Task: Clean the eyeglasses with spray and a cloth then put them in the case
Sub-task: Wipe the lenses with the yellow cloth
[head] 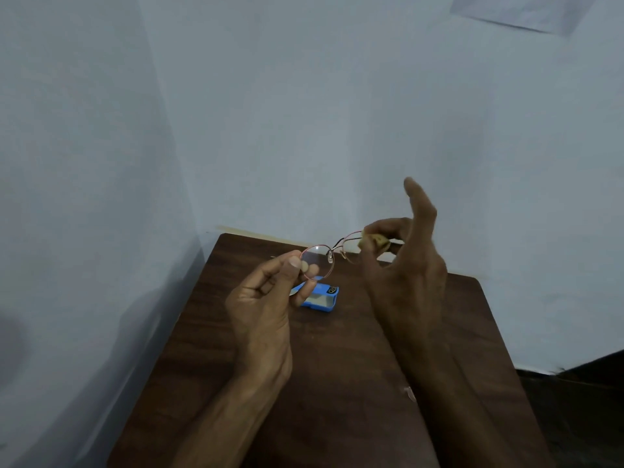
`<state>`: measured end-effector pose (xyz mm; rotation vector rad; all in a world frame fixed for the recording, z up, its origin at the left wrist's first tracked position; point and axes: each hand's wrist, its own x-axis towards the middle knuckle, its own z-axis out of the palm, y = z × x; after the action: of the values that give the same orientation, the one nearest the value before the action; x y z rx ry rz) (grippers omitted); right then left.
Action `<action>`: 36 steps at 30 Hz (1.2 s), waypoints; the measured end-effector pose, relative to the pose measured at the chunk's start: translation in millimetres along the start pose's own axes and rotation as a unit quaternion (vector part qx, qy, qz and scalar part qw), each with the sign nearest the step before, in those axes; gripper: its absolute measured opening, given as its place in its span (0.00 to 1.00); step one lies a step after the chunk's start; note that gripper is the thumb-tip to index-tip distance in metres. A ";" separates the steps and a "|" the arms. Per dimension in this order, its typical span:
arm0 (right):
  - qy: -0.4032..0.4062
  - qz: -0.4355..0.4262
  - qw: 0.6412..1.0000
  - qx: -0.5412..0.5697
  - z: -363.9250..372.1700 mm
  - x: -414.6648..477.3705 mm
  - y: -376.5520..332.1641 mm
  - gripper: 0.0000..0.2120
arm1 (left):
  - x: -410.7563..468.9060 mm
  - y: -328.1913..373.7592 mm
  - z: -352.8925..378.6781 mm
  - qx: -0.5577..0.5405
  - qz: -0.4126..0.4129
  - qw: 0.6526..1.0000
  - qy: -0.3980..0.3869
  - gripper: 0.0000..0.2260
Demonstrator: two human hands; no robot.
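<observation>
The dark wooden table stands in the corner of a pale blue wall and carries the work area. On it, near the far end, lies a blue case, apparently open, partly hidden behind the left hand.

The left hand is raised above the table, thumb and forefinger pinching the rim of the left lens; the other fingers are curled loosely. The right hand is held higher, thumb and one or two fingers pinching a small yellowish cloth against the right lens, while the forefinger points upward, clear of the work.

The eyeglasses, thin round metal frames, are suspended between both hands, above the case and clear of the table.

Step in hand: wiping the lenses with the cloth. No spray bottle is visible; whether spray was applied cannot be determined.

Next move, as judged: finish the right lens, shift the cloth to the left lens, keeping light pressure and supporting the frame at the rim. Then fold the temples and lower the glasses into the case.
</observation>
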<state>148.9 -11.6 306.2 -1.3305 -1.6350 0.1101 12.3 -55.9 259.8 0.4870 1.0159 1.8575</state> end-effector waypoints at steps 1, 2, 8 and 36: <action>-0.008 -0.002 1.000 -0.002 2.1 1.1 0.1 0.43 | -1.1 0.4 0.3 0.000 0.000 1.000 0.000 0.08; -0.029 -0.003 1.000 0.000 4.3 -1.2 -3.3 0.43 | -1.3 0.4 0.1 -0.001 0.002 1.000 0.004 0.09; -0.035 -0.003 0.999 -0.012 0.5 -10.7 3.2 0.45 | 1.2 3.3 -3.8 -0.006 -0.002 1.000 -0.004 0.10; -0.057 0.114 0.988 0.086 -0.1 -68.7 69.4 0.17 | 9.3 -17.5 -31.5 0.088 -0.004 0.993 -0.072 0.06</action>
<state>191.2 -38.2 222.3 -1.3943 -1.5242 0.4620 -4.4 -57.9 226.6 0.7099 1.0871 1.7064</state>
